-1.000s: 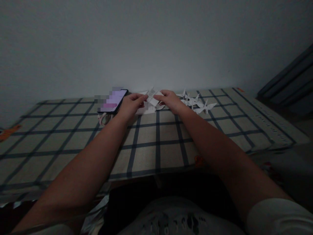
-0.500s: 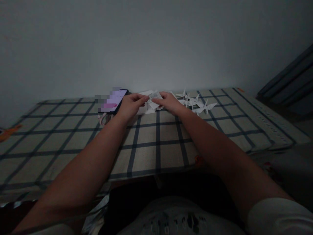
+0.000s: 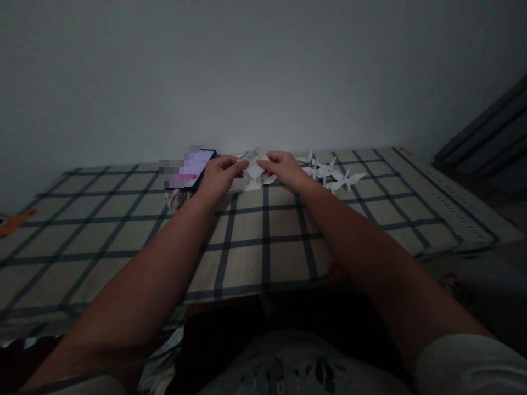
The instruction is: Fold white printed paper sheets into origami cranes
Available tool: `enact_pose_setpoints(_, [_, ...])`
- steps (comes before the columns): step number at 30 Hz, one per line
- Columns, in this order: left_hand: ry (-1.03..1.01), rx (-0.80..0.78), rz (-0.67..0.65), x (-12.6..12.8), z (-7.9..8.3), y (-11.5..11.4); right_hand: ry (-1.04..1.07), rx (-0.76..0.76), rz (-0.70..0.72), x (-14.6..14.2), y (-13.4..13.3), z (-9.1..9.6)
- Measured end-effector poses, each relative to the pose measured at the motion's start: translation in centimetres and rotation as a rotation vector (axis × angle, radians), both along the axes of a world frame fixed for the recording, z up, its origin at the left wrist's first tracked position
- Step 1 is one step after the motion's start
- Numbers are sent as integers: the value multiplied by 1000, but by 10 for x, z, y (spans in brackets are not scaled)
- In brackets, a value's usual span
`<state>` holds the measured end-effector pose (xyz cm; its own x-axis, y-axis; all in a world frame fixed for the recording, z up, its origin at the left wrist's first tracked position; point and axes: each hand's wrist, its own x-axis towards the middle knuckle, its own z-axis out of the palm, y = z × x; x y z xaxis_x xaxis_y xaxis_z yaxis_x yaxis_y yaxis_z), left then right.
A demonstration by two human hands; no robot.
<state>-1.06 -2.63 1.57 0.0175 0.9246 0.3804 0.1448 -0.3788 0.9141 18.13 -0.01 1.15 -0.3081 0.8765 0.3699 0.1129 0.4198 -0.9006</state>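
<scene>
Both arms reach across a checked tablecloth [image 3: 263, 241] toward the far wall. My left hand [image 3: 220, 174] and my right hand [image 3: 282, 167] pinch a small piece of white printed paper [image 3: 254, 162] between them, just above the cloth. Fingers of both hands are closed on the paper's edges. More white paper sheets [image 3: 247, 184] lie flat under the hands.
A lit phone [image 3: 190, 169] lies left of my left hand, with a pale cable [image 3: 175, 198] coiled in front of it. Several folded white paper cranes [image 3: 331, 175] sit to the right of my right hand. A dark slatted object [image 3: 489, 137] stands at the far right.
The paper between my fingers has been turned and refolded slightly; both hands stay in the same place near the wall.
</scene>
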Motion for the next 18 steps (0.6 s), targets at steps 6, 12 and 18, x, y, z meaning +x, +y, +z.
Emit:
enact_pose_setpoints(6, [-96, 19, 50, -6, -5, 11, 59, -35, -22, 2, -1, 4])
enact_pose_setpoints(12, [-247, 32, 48, -3, -8, 16, -20, -68, 40, -2, -6, 6])
enact_pose_setpoints(18, [-110, 113, 88, -3, -5, 11, -22, -139, 88, -3, -6, 5])
